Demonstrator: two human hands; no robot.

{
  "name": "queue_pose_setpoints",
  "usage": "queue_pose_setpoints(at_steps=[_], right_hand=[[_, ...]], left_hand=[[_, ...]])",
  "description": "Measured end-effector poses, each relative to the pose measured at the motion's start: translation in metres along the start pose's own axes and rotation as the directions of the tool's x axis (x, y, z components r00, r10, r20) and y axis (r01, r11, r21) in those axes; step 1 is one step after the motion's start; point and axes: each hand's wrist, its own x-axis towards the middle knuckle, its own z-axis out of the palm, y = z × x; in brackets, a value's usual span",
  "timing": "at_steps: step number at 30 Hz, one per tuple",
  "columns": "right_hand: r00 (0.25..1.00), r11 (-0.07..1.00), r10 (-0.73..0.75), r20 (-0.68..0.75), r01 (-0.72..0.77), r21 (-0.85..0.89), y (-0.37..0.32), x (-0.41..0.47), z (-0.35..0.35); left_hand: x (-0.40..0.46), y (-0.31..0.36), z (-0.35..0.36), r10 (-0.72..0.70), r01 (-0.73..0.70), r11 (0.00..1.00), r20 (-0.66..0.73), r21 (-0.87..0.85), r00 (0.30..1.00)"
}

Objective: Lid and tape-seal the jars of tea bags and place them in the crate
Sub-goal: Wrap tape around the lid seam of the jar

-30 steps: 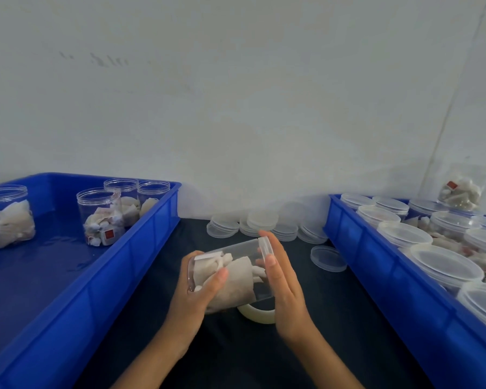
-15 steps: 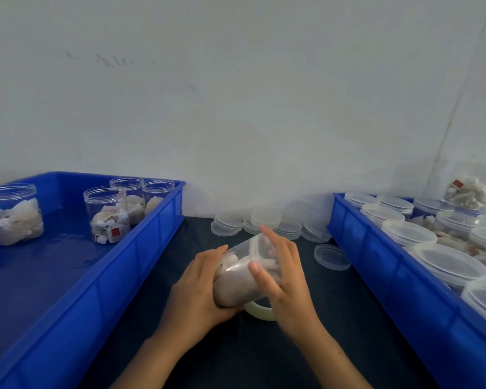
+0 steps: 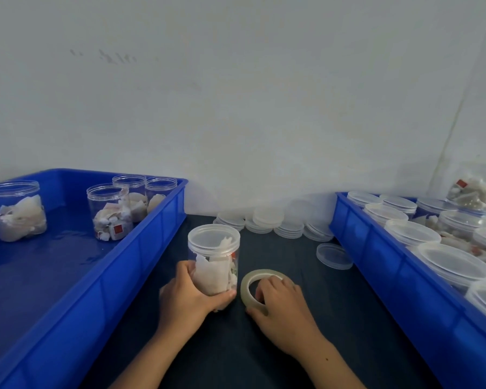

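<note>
A clear jar of tea bags [image 3: 214, 256] with its lid on stands upright on the dark table. My left hand [image 3: 190, 297] grips its lower part. Just to its right lies a roll of clear tape [image 3: 253, 287]; my right hand [image 3: 281, 307] is on it, fingers curled over the rim and thumb against its near side. The blue crate [image 3: 141, 248] on the left holds several open jars of tea bags [image 3: 110, 213]. The blue crate [image 3: 376, 248] on the right is packed with lidded jars [image 3: 455, 262].
Stacks of loose clear lids [image 3: 267, 221] sit at the back of the table by the wall, and one single lid [image 3: 334, 255] lies near the right crate. A jar of tea bags [image 3: 472, 189] stands in the far right corner. The white wall is close behind.
The jar, held tilted in both hands before, now stands upright on the table. My right hand has let go of it and dropped onto the tape roll.
</note>
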Motion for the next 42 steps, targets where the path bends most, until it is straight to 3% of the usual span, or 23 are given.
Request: queue_pose_setpoints(at_steps=[3, 6, 8, 9, 11, 12, 13, 14, 15, 17, 20, 23, 26, 31, 35, 42], right_hand=[[0.999, 1.000, -0.007, -0.051, 0.008, 0.020, -0.002, 0.000, 0.000], [0.991, 0.969, 0.101, -0.088, -0.078, 0.233, -0.008, -0.002, -0.003], [0.977, 0.903, 0.211, -0.034, -0.181, 0.391, -0.008, -0.003, -0.005], [0.971, 0.875, 0.240, -0.003, -0.215, 0.433, -0.008, -0.003, -0.005], [0.964, 0.846, 0.267, 0.024, -0.246, 0.474, -0.010, -0.003, -0.003], [0.960, 0.835, 0.280, 0.015, -0.251, 0.490, -0.012, -0.004, -0.001], [0.954, 0.821, 0.300, -0.002, -0.258, 0.510, -0.014, -0.003, 0.000], [0.946, 0.802, 0.325, -0.019, -0.265, 0.535, -0.016, -0.003, 0.002], [0.938, 0.785, 0.345, -0.037, -0.266, 0.559, -0.017, -0.003, 0.002], [0.932, 0.764, 0.357, -0.059, -0.256, 0.593, -0.019, -0.002, 0.002], [0.930, 0.700, 0.362, -0.058, -0.230, 0.676, -0.020, -0.002, 0.000], [0.928, 0.640, 0.371, -0.044, -0.220, 0.736, -0.021, -0.002, -0.002], [0.945, 0.605, 0.324, -0.041, -0.174, 0.777, -0.024, -0.002, 0.000], [0.964, 0.522, 0.265, 0.016, -0.157, 0.839, -0.024, 0.000, 0.004], [0.988, 0.457, 0.071, 0.137, -0.155, 0.876, -0.012, -0.001, -0.005], [0.954, 0.554, -0.128, 0.272, -0.159, 0.817, -0.013, -0.004, -0.018]], left_hand=[[0.000, -0.003, 0.003, -0.017, 0.015, 0.999, 0.043, 0.028, 0.999], [0.001, -0.003, 0.002, -0.030, 0.027, 0.999, 0.132, 0.026, 0.991], [-0.001, 0.002, 0.000, -0.030, 0.051, 0.992, 0.181, -0.112, 0.983], [-0.003, 0.007, -0.002, -0.013, 0.044, 0.977, 0.147, -0.209, 0.989], [-0.011, 0.016, -0.007, 0.121, -0.146, 0.958, -0.114, -0.247, 0.986], [-0.015, 0.022, -0.010, 0.246, -0.293, 0.946, -0.277, -0.139, 0.929], [-0.017, 0.026, -0.013, 0.393, -0.426, 0.905, -0.406, 0.010, 0.825], [-0.020, 0.028, -0.014, 0.512, -0.524, 0.844, -0.462, 0.114, 0.724], [-0.023, 0.032, -0.014, 0.604, -0.606, 0.780, -0.445, 0.158, 0.661], [-0.028, 0.037, -0.010, 0.725, -0.727, 0.676, -0.279, 0.120, 0.629], [-0.032, 0.038, -0.001, 0.770, -0.769, 0.638, -0.026, 0.037, 0.637], [-0.030, 0.033, 0.006, 0.673, -0.673, 0.738, 0.121, -0.043, 0.730], [-0.029, 0.026, 0.010, 0.591, -0.580, 0.806, 0.227, -0.120, 0.775], [-0.031, 0.027, 0.011, 0.550, -0.525, 0.835, 0.227, -0.163, 0.804], [-0.031, 0.028, 0.010, 0.569, -0.550, 0.822, 0.151, -0.150, 0.808], [-0.027, 0.027, 0.007, 0.581, -0.580, 0.800, -0.042, -0.153, 0.813]])
